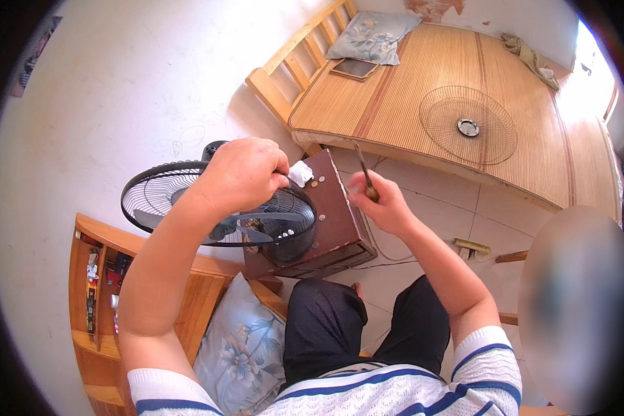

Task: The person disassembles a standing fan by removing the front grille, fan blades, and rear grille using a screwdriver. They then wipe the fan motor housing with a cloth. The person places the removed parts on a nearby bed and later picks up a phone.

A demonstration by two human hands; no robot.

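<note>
My left hand [249,174] is curled at the far rim of an electric fan, thumb and fingers closed on the edge of its black wire rear guard [158,182]; the knuckles hide part of that rim. Dark fan blades [270,216] lie exposed within the guard. The round fan base [291,249] rests on a reddish-brown wooden cabinet [338,208]. To the right of the cabinet, my right hand [382,200] grips a slim tool, apparently a screwdriver [364,166], its thin dark shaft pointing up and away. A round wire front grille [442,130] lies flat on the bed mat.
A crumpled white tissue [300,173] and several coins [322,217] lie on the cabinet. Beyond is a bed with a bamboo mat [395,99], a tablet [354,68] and a pillow [372,34]. A wooden shelf unit [96,338] stands left; a blurred area covers the right.
</note>
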